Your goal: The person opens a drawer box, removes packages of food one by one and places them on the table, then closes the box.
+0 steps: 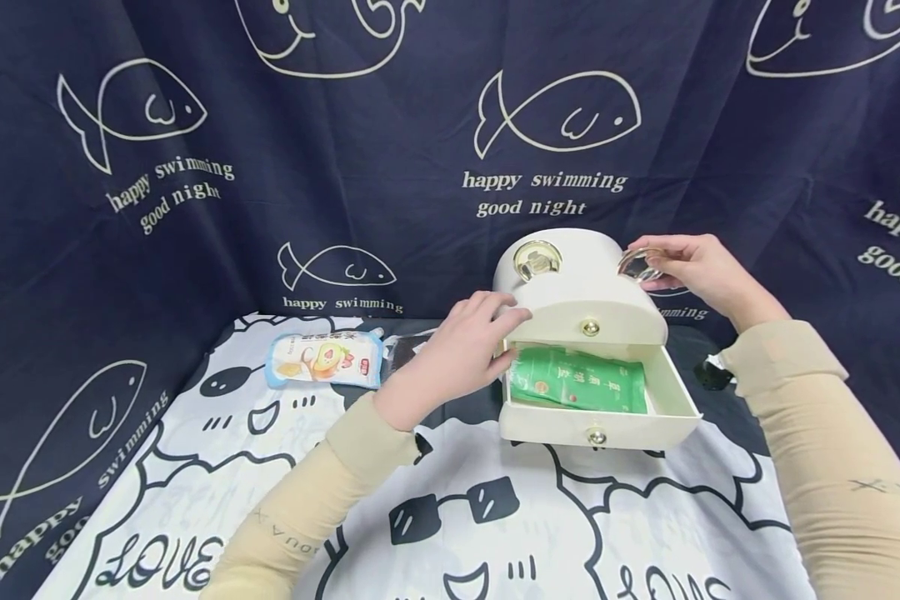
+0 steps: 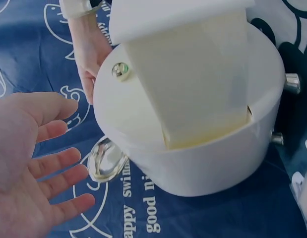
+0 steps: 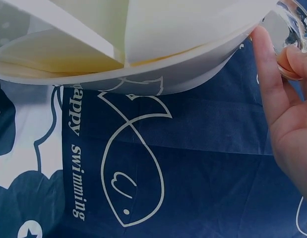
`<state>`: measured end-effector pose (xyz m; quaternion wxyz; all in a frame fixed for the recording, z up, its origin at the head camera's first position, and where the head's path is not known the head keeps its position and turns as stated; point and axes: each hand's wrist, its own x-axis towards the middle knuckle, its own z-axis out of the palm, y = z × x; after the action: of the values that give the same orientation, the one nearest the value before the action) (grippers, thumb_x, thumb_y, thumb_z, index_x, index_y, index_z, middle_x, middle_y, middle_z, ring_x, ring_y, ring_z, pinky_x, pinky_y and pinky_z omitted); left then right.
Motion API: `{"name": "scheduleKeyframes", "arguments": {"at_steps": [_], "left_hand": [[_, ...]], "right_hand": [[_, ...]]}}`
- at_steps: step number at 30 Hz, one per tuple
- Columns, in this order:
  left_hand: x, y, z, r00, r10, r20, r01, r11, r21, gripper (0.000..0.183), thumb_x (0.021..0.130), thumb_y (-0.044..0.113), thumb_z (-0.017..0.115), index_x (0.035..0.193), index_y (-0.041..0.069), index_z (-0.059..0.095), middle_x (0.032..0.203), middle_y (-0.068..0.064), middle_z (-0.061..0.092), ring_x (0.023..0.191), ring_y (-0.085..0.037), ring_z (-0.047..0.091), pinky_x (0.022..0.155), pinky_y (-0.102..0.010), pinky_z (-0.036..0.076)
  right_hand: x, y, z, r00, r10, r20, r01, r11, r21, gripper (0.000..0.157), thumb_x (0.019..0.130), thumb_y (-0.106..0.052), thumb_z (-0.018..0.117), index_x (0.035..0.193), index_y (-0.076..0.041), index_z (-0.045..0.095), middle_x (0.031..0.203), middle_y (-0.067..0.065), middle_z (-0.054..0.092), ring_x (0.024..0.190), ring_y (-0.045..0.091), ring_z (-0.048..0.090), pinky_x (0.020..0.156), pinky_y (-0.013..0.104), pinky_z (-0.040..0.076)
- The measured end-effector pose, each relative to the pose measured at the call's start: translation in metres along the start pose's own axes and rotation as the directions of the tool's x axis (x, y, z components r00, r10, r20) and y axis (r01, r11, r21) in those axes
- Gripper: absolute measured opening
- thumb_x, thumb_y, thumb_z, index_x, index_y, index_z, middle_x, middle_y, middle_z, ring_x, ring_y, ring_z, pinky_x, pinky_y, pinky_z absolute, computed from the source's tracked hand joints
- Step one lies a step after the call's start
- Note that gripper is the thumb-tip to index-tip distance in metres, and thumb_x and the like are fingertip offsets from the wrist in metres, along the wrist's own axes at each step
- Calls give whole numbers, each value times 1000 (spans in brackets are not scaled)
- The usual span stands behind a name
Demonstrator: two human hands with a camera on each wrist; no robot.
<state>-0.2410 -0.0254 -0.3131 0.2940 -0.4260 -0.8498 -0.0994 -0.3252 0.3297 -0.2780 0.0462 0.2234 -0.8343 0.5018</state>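
Note:
A white rounded storage box (image 1: 581, 292) with two drawers stands on the bed-like printed cloth. Its lower drawer (image 1: 630, 430) is pulled out, with a green packet (image 1: 600, 382) lying inside. At the box's upper right, my right hand (image 1: 693, 271) pinches a shiny round gold ear (image 3: 287, 27) between thumb and fingers. A matching ear (image 1: 537, 260) sits on the upper left. My left hand (image 1: 465, 346) is beside the left side of the box, and its fingers are spread and hold nothing in the left wrist view.
Left of the box lies a blue-and-white pouch (image 1: 326, 358) with fruit printed on it. A dark packet (image 1: 405, 348) is partly hidden behind my left hand. A navy curtain (image 1: 390, 167) with fish drawings hangs close behind the box.

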Motion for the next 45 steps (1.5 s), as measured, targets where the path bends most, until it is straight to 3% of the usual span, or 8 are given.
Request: {"name": "scheduleKeyframes", "arguments": {"at_steps": [11,19,24,30,37,45], "left_hand": [[12,9,11,997,41,71,-41,999,0,46,82,27,68,125,20,51,124,-4,51,116,-21,48,88,-37,42],[19,15,25,984,76,159,-72,997,-32,72,73,39,78,135,23,45,130,-1,47,116,-19,46,92,-35,41],[23,17,35,974,135,183,-129,991,-40,74,71,41,80,135,25,46,133,-1,45,121,-18,43,93,-34,41],[30,22,43,950,212,229,-223,974,24,76,71,44,78,137,28,44,137,1,42,128,-18,37,100,-35,37],[38,25,55,917,263,300,-295,953,65,80,71,52,75,140,31,40,141,2,39,129,-17,37,97,-34,36],[46,30,64,866,314,388,-382,918,108,75,77,52,70,142,30,40,143,1,39,131,-19,35,102,-35,34]], "right_hand": [[0,0,1,1000,-6,9,6,1000,-22,27,94,-3,52,120,5,57,105,1,67,91,7,66,71,31,55],[-1,-1,1,1000,-11,1,11,1000,-26,28,94,-3,52,121,6,57,103,-6,67,92,8,66,70,29,55],[0,-1,1,1000,-17,4,17,1000,-10,28,94,-1,52,120,6,57,103,-5,68,92,9,66,70,29,55],[-1,-1,1,1000,-25,7,25,1000,-12,28,94,0,51,120,6,57,103,-4,68,92,9,66,70,29,55],[-1,-1,1,1000,-17,5,17,1000,-14,27,94,1,51,120,6,57,103,-5,68,92,8,66,70,29,55],[0,1,0,999,-35,25,35,999,-18,27,95,-2,50,119,6,57,104,-1,67,95,10,65,71,29,55]]}}
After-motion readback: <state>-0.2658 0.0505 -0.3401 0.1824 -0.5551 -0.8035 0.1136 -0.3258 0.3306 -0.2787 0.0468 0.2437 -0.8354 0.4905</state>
